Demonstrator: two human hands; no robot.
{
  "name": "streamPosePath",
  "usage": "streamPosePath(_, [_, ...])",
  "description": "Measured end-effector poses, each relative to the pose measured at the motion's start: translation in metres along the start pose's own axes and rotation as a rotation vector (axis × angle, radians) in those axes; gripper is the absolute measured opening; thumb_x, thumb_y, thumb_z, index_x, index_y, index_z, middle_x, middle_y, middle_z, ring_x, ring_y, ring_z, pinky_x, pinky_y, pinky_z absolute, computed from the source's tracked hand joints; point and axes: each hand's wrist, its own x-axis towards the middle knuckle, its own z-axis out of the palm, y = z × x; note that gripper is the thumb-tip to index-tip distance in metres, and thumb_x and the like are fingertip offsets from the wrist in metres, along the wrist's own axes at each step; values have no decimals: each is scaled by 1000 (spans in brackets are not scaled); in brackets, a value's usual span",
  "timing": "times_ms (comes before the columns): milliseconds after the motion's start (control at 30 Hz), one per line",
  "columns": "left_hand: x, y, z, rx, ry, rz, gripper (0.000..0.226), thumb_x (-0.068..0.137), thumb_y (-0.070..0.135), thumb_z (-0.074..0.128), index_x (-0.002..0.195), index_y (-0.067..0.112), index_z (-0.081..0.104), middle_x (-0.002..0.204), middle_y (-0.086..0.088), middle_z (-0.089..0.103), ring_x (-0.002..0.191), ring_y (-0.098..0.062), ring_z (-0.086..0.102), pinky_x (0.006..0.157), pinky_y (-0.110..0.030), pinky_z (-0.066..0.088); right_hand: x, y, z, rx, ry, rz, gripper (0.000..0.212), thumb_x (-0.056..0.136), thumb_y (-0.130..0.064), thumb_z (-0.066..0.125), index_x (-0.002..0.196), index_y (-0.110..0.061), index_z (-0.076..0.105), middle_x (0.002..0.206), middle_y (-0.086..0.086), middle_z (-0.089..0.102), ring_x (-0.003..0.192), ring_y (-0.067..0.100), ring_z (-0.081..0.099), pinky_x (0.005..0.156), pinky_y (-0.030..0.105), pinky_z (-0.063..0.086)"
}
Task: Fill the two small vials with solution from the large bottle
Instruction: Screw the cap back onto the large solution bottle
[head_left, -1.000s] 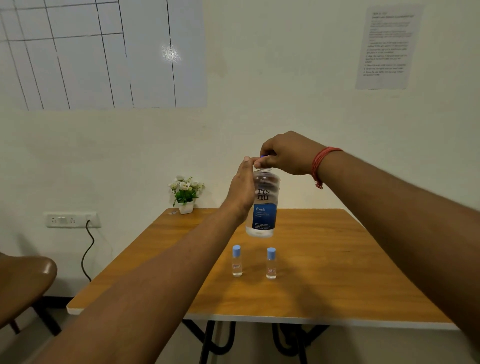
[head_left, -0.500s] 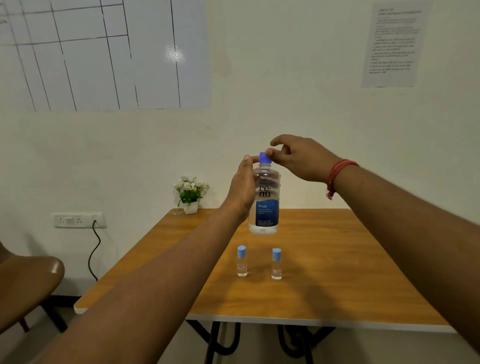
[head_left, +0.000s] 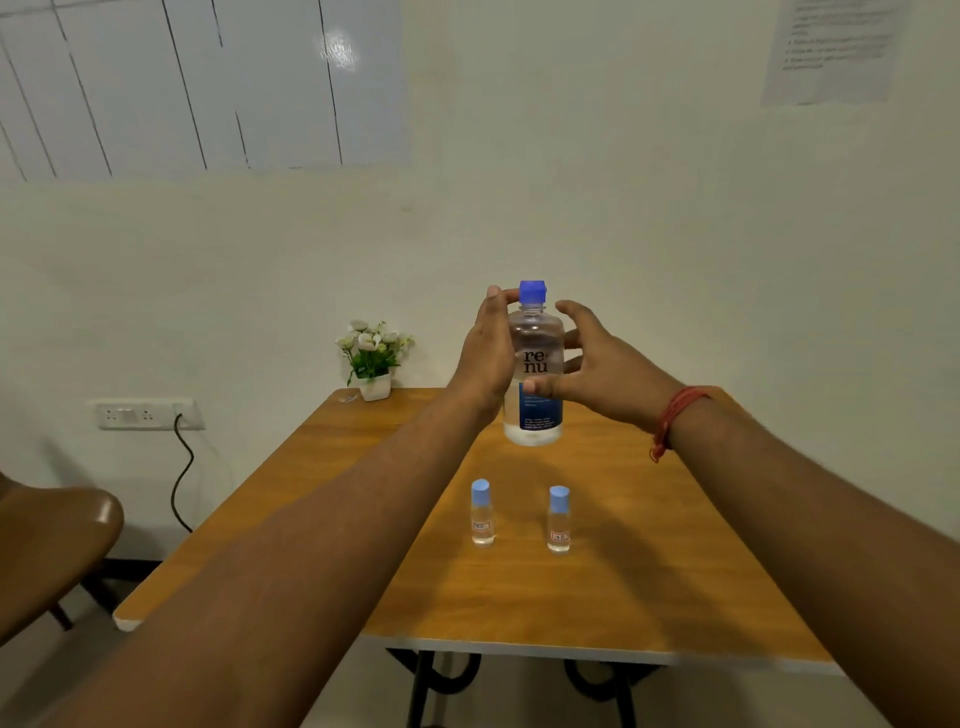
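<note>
While both your forearms stretch out over the near edge of the wooden table with the white rim (head_left: 613, 597), the two small clear vials stand upright on it between them, side by side and a little apart. That's the left small clear vial with the pale blue cap (head_left: 482, 513) and the right small clear vial with the pale blue cap (head_left: 559, 519), both caps on, each with a little label low on the glass; how much liquid is inside them I can't tell.

Up above them, held clear of the tabletop, is the large clear plastic bottle with the blue label and blue screw cap (head_left: 534, 374). It's upright and the cap is on top. Your left hand (head_left: 488, 353) grips it from the left side, fingers curled round the shoulder and body, one fingertip up near the neck just beside the cap. Your right hand (head_left: 597, 364) sits on the other side with fingers spread and relaxed, the thumb crossing the front of the label; whether the thumb actually touches the bottle, I can't say. A red thread band (head_left: 675, 415) circles your right wrist.

Further back, a small white pot of white flowers (head_left: 373, 358) stands on the far left corner of the table. Off to the left there's a brown chair seat (head_left: 52, 540), then a white wall socket strip (head_left: 143, 414) with a black cable (head_left: 182, 478) hanging down. On the wall hang a glossy white lined board (head_left: 197, 83) and a printed paper sheet (head_left: 831, 52), its text too blurred to read.
</note>
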Motion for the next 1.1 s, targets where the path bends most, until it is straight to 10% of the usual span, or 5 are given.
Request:
streamPosePath(500, [59, -64, -13, 146, -189, -89, 71, 96, 69, 7, 145, 31, 43, 138, -3, 63, 125, -20, 59, 106, -42, 48, 60, 77, 38, 155, 25, 102, 109, 72, -33, 83, 151, -31, 8, 139, 4, 53, 113, 19, 59, 87, 28, 45])
streamPosePath(700, [57, -99, -45, 172, -260, -153, 42, 106, 45, 37, 133, 20, 56, 129, 0, 64, 116, -12, 63, 86, -27, 57, 72, 99, 56, 236, -24, 137, 110, 70, -27, 85, 151, -32, 11, 142, 3, 50, 105, 12, 58, 86, 24, 47])
streamPosePath(900, [58, -128, -62, 148, -291, -179, 35, 103, 34, 52, 133, 18, 57, 130, -2, 65, 121, -18, 63, 96, -44, 57, 76, 116, 78, 288, -87, 159, 109, 70, -20, 85, 152, -30, 13, 143, -1, 47, 91, -1, 58, 75, 13, 46])
streamPosePath(1100, [54, -141, -63, 150, -301, -171, 34, 105, 29, 49, 136, 14, 55, 128, -1, 65, 120, -14, 63, 92, -36, 59, 78, 127, 90, 269, -101, 158, 110, 66, -25, 87, 150, -34, 16, 145, 2, 45, 113, 15, 58, 96, 36, 51])
